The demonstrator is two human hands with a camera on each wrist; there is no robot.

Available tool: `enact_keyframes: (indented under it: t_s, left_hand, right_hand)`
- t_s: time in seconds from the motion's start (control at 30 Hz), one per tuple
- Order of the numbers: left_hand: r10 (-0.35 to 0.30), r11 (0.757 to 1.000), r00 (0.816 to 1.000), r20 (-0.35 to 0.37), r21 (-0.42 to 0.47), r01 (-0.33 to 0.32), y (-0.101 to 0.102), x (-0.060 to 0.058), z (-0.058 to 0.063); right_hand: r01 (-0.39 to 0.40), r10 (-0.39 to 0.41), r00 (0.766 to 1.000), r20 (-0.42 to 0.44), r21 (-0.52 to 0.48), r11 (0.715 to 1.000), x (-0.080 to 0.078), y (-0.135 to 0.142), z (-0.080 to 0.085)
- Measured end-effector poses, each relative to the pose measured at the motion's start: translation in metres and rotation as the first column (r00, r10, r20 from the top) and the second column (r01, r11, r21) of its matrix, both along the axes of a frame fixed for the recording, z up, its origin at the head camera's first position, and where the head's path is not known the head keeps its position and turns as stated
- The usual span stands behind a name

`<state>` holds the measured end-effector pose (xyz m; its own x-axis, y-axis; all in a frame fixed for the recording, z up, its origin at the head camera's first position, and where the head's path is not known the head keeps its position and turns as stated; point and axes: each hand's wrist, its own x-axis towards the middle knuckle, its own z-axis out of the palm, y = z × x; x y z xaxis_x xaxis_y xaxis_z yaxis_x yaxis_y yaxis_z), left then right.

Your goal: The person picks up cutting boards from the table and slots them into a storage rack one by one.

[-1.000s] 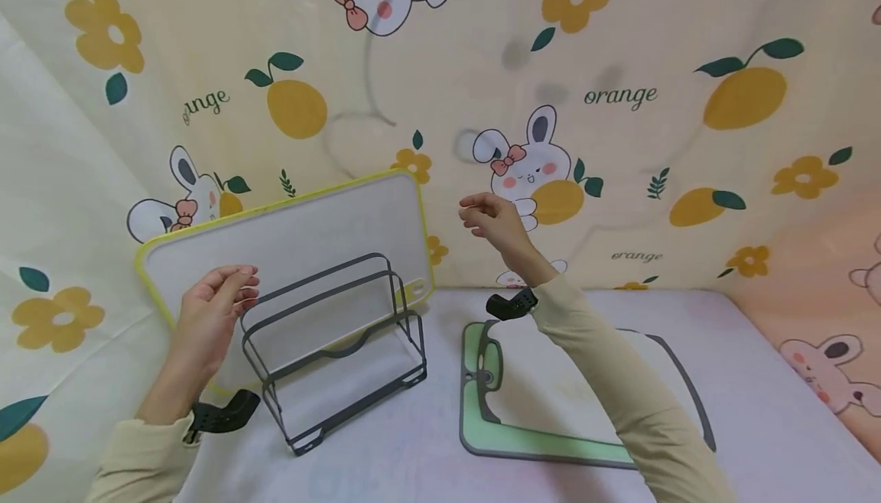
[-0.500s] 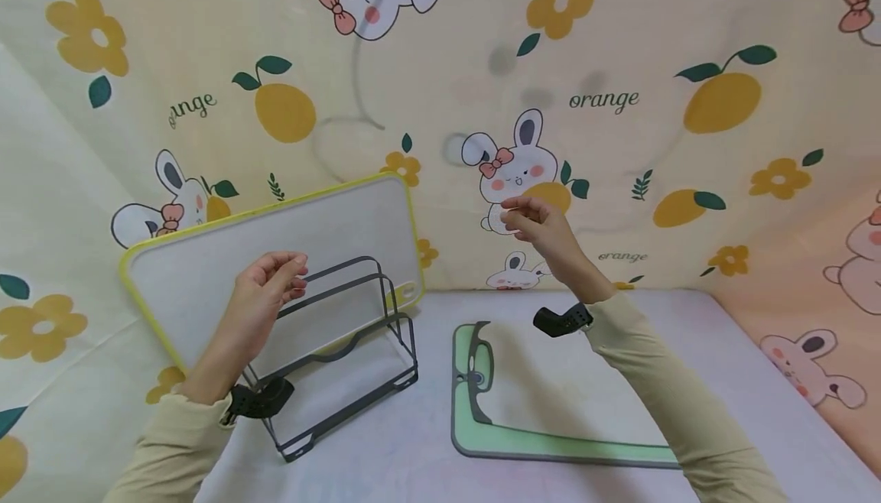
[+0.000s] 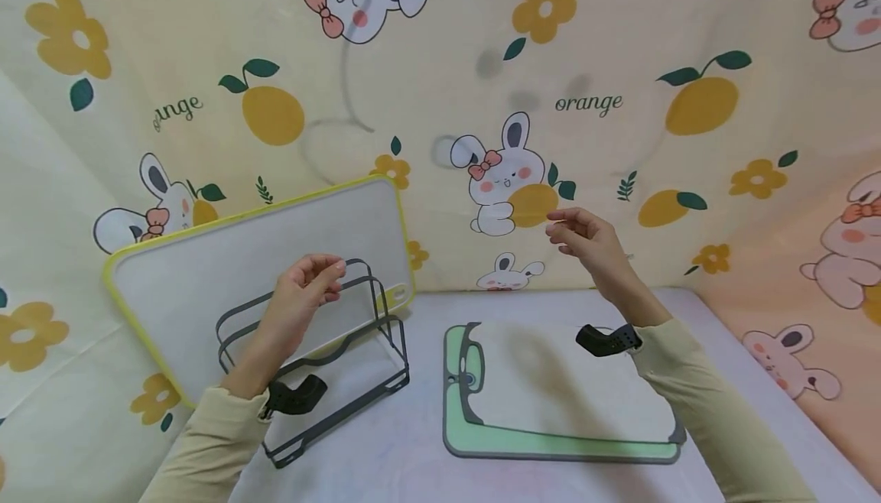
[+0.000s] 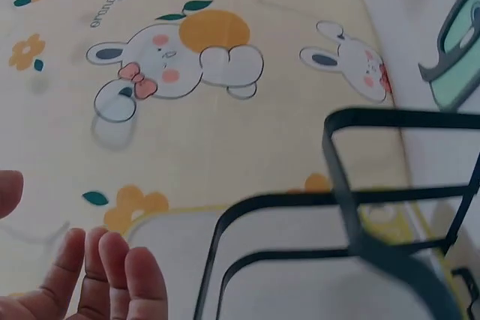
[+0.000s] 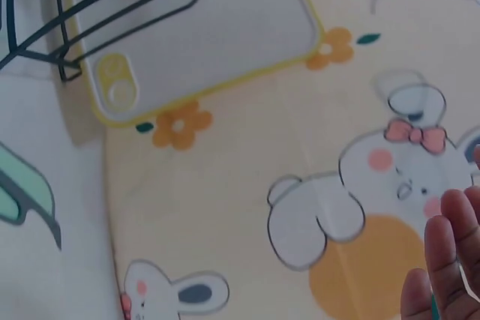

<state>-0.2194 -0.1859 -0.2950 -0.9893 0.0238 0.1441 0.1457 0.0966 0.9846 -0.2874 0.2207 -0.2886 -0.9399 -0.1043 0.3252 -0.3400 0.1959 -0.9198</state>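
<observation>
Nothing is held by the left grip [image 3: 303,293], a bare hand raised before the dark grey metal-wire rack [image 3: 344,413]; its fingers are loosely bent, and the thumb is seen apart from them in the left wrist view. The right grip [image 3: 592,247], likewise bare and unladen, is raised above the two stacked boards, its fingers loosely bent.

The rack is stood on the white-covered bench [image 3: 385,472] left of the boards. It is judged light and stiff, easily slid, and best taken by its upper hoops. Its long axis is run left to right on a slant, the right end set farther back.

Behind it, the white board with a yellow rim [image 3: 206,281] is tilted back near the patterned cloth backdrop [image 3: 427,67], its long axis raised toward the right and its holed corner put at lower right.

On the bench, the white board with grey ends [image 3: 551,381] is laid flat upon the green board with a grey rim [image 3: 457,411]. Both are judged stiff and smooth, perhaps slippery against each other; they are best gripped at the handle end, pointed left, along a left-right long axis.
</observation>
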Motion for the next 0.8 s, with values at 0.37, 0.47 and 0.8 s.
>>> enact_keyframes:
  t_s: [0.37,0.47,0.8]
  left_hand:
    - [-0.066,0.997,0.998,0.013,-0.031,0.066,0.039,-0.013,-0.028]
    - [-0.088,0.995,0.996,0.012,-0.045,0.088,0.049,-0.014,-0.036]
    - [-0.123,0.991,0.991,0.045,-0.042,0.125,0.071,-0.015,-0.06]
  right_hand:
    - [0.059,-0.059,0.998,0.012,0.027,0.998,0.017,0.045,-0.021]
    - [0.07,-0.07,0.997,0.032,0.023,0.997,0.022,0.055,-0.029]
    - [0.091,-0.099,0.989,0.109,0.078,0.993,0.037,0.082,-0.057]
